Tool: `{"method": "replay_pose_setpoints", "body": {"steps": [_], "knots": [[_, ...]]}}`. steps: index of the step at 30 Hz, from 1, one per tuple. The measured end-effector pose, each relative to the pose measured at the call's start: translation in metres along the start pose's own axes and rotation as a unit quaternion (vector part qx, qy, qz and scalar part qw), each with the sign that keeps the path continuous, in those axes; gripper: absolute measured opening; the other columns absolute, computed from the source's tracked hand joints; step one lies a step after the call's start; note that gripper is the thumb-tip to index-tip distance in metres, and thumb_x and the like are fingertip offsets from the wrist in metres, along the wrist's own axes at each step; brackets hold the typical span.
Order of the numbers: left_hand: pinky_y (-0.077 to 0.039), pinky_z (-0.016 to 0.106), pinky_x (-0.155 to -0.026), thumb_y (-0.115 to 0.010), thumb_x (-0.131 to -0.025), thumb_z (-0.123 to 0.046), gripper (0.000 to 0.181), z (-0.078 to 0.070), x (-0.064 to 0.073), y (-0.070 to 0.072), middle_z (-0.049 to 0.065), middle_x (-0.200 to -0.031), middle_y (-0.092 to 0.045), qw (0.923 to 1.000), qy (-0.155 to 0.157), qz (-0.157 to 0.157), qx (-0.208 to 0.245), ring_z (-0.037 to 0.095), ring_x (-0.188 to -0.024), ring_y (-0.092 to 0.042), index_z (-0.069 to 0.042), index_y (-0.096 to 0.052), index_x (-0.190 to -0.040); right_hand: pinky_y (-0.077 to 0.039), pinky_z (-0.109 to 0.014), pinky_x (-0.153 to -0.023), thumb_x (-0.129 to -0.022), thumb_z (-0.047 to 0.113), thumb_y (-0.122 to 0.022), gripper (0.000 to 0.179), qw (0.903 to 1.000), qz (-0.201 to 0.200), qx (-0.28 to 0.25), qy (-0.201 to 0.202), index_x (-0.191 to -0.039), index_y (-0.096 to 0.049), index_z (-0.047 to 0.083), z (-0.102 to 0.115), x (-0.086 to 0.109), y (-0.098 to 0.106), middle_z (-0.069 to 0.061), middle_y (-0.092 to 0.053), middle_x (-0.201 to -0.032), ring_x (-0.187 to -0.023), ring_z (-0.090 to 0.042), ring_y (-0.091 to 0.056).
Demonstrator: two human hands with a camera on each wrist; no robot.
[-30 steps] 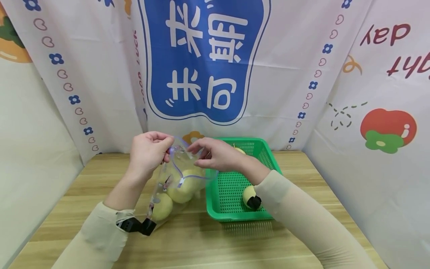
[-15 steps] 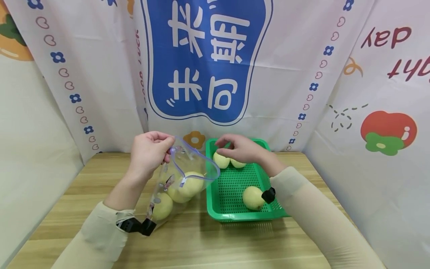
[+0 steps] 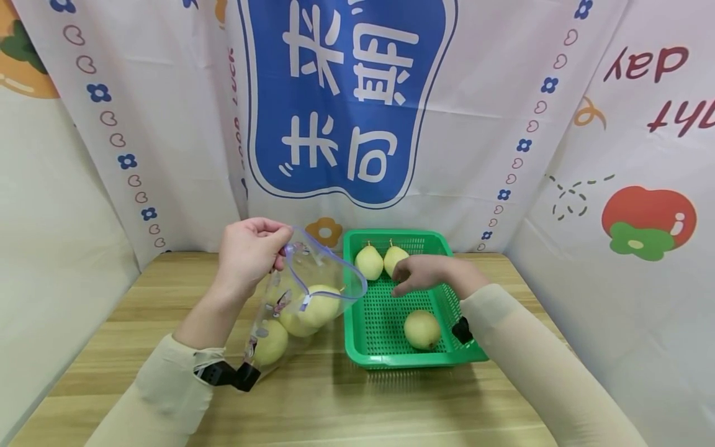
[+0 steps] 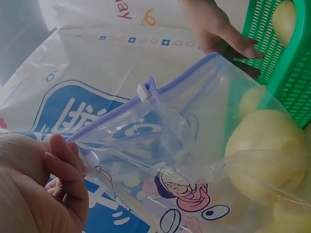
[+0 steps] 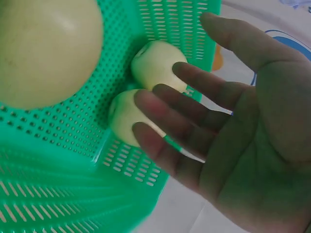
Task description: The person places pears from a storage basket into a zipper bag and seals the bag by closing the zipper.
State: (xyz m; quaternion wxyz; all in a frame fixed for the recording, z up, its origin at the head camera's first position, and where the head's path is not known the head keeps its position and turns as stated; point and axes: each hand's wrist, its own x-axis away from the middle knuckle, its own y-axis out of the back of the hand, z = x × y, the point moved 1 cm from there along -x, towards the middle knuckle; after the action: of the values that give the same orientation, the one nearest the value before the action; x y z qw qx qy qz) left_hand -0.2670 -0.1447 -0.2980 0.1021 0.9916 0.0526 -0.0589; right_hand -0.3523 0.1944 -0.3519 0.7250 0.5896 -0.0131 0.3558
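Note:
My left hand pinches the top corner of a clear zip bag with a purple zip edge, its mouth spread apart. Several yellow pears lie in the bag's lower part. Over the green plastic basket hovers my right hand, fingers spread and nothing in them, as the right wrist view shows. Two pears with stems sit in the basket's far left part, one partly behind the right fingers. A third pear lies near the basket's front wall.
The basket and bag stand side by side on a wooden table. A printed white cloth hangs behind, and walls close off both sides. Small black cameras are strapped to both wrists.
My right hand has drawn back from the bag's mouth, moving right and then lower over the basket. This uncovers the two far pears and the front one. The left hand keeps its hold.

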Motion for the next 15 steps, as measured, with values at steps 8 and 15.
{"method": "replay_pose_setpoints", "body": {"steps": [8, 15], "knots": [[-0.054, 0.021, -0.048, -0.069, -0.105, -0.015, 0.027, 0.0, 0.001, 0.001, -0.007, -0.066, -0.07, 1.0, 0.0, 0.001, 0.0, 0.006, -0.05, -0.061, 0.009, -0.072, -0.117, -0.064, -0.055, -0.103, -0.101, 0.043, -0.078, 0.064, 0.9925, 0.074, -0.041, -0.088, -0.153, -0.061, 0.009, -0.003, 0.001, -0.014, -0.012, -0.067, -0.144, -0.125, -0.033, -0.071], [-0.056, 0.021, -0.049, -0.069, -0.105, -0.014, 0.026, -0.001, 0.002, 0.001, -0.006, -0.066, -0.069, 1.0, -0.002, 0.0, -0.004, 0.006, -0.049, -0.061, 0.008, -0.073, -0.116, -0.068, -0.051, -0.086, -0.09, 0.055, -0.087, 0.069, 0.9806, 0.12, -0.05, -0.146, -0.145, -0.067, 0.018, -0.006, 0.002, -0.027, -0.008, -0.069, -0.141, -0.107, -0.033, -0.075]]}}
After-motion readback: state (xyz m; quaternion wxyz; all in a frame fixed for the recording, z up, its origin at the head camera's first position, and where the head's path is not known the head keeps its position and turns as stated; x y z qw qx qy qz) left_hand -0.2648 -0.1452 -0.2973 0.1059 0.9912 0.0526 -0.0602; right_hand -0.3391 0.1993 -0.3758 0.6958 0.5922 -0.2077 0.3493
